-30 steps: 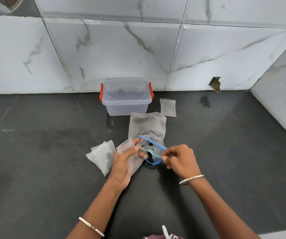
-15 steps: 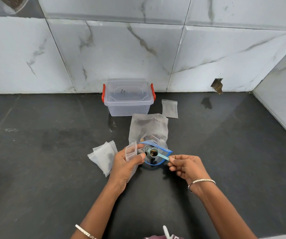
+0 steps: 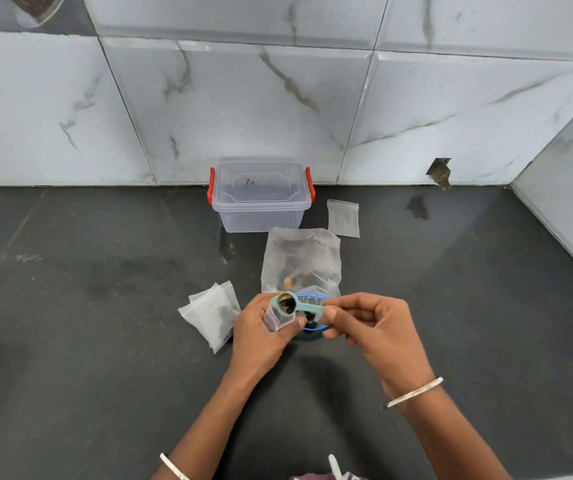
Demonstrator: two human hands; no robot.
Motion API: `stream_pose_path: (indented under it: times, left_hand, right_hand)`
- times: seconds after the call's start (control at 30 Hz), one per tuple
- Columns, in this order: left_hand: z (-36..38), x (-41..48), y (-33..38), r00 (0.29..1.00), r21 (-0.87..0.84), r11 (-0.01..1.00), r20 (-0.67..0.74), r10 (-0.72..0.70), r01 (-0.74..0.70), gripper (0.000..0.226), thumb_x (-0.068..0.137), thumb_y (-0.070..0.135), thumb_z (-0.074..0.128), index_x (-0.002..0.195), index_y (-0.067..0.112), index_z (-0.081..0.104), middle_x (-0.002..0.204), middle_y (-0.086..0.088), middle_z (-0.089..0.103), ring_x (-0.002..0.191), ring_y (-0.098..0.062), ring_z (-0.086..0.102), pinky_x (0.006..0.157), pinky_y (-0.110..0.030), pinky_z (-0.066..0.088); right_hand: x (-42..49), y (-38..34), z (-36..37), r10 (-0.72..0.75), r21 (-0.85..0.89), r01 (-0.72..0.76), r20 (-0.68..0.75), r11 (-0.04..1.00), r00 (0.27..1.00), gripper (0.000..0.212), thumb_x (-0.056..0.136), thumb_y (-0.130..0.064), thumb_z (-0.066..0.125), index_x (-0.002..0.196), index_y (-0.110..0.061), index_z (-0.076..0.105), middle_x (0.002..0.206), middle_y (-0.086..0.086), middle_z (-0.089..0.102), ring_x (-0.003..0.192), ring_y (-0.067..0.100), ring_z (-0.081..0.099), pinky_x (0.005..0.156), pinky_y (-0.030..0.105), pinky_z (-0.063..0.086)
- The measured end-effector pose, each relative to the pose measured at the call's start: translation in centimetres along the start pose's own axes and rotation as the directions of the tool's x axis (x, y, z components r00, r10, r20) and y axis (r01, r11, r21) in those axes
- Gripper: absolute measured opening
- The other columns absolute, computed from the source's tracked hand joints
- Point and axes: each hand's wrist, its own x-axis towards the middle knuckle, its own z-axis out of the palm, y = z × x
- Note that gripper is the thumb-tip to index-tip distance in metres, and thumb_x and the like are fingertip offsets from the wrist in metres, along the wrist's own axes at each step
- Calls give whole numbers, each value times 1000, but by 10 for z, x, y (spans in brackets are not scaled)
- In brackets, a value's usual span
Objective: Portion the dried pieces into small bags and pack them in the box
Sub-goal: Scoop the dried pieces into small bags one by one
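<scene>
Scoop over small bag
Left hand grips small bag upright; right hand pinches scoop handle, its bowl of dried pieces at the bag's mouth; box beyond

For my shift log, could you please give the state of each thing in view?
box: lid on.
large bag: lying, mouth open.
small bag: upright, mouth open, gripped by left hand.
scoop: loaded with dried pieces, over small bag, pinched by right hand.
bag pile: lying flat on counter.
</scene>
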Motion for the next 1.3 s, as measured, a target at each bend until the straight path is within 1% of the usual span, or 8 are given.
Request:
stream_pose_path:
  times: [0.17,0.33,0.5,0.63,0.83,1.0,1.1,1.3]
  left_hand:
    - [-1,1,-2,998,-74,996,-12,-56,55,44,61,39,85,101,21,76,103,5,76,96,-15,74,88,-47,60]
    - [-1,1,-1,998,-101,993,-21,-57,55,52,61,50,83,102,19,77,105,7,76,99,-13,73,90,-43,60]
    - [-1,0,-3,998,-130,989,-5,-69,68,46,62,44,84,101,21,76,106,3,76,101,-17,73,93,-49,58]
    - [-2,-1,-3,997,-122,990,-5,-72,71,48,64,47,83,106,25,74,106,4,77,100,-18,73,93,-50,57]
    - [-2,-3,-1,996,-116,989,22,-87,89,39,64,42,78,102,34,78,114,10,74,105,-14,72,98,-48,56]
    - [-1,-5,0,995,-92,991,32,-92,95,43,68,31,77,111,29,76,118,11,72,106,-13,71,98,-44,57]
    - [-1,-8,3,997,-102,991,24,-79,81,42,73,13,77,111,30,77,118,10,73,107,-11,70,99,-42,56]
    - [-2,-11,2,997,-96,992,16,-79,80,46,75,9,78,116,27,74,119,8,72,107,-8,69,99,-37,57]
  right_hand:
    - [-7,21,17,-499,-538,485,132,689,856,15,79,-14,80,93,-21,80,86,-15,76,78,-5,69,75,8,51]
    - [-11,32,16,-676,-616,616,177,490,715,14,83,-20,73,96,-21,79,95,-12,76,87,-2,68,81,13,53]
    - [-17,30,15,-605,-494,516,-25,699,796,18,76,-10,82,91,-21,81,85,-17,75,74,-1,70,70,16,55]
    - [-12,25,5,-247,-60,240,-196,969,949,13,77,-5,80,88,-11,79,75,1,77,68,16,74,63,20,55]
    - [0,33,-29,-65,-96,45,-223,994,973,8,79,-5,79,80,-13,78,67,5,75,63,18,72,56,21,53]
    - [5,48,-22,-377,-588,226,-146,777,915,14,76,-14,82,85,-26,81,75,-19,75,64,-3,68,67,15,54]
    - [12,58,-10,-521,-777,303,-37,552,853,14,77,-19,81,87,-28,79,80,-13,76,63,6,69,56,26,54]
    - [22,65,-3,-508,-881,351,155,317,847,27,65,-12,88,83,-29,78,72,-9,73,60,19,69,44,28,51]
